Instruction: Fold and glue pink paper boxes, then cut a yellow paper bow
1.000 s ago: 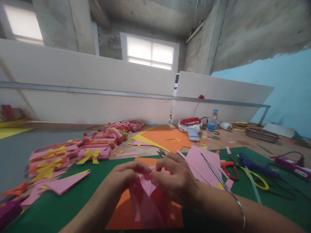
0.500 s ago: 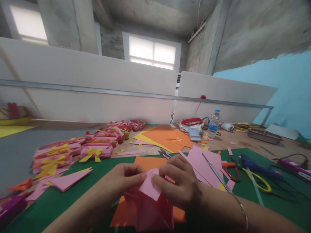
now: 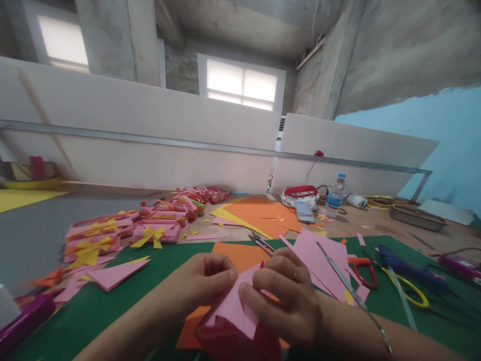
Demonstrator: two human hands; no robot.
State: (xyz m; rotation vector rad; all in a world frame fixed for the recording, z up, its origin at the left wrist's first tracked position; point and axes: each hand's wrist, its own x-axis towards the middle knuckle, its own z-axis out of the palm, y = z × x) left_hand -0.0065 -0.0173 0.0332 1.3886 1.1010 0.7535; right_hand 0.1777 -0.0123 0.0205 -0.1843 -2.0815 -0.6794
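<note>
A folded pink paper piece is held up between my two hands at the bottom centre, its lower part deeper pink and partly cut off by the frame. My left hand pinches its upper left edge between thumb and fingers. On the right side, my right hand grips it with the thumb on the front face and the fingers curled over. Beneath it, an orange paper sheet lies on the green cutting mat. Just behind my right hand rest small snips.
Pink paper bags with yellow bows crowd the left. Pink sheets, a metal ruler-like strip, red-handled scissors and a blue glue gun lie right. A water bottle stands behind. A purple device sits lower left.
The pink paper has tilted, showing more of its upper face, and my hands have shifted slightly right in view. Both hands keep their hold. The whole scene has moved a little rightward.
</note>
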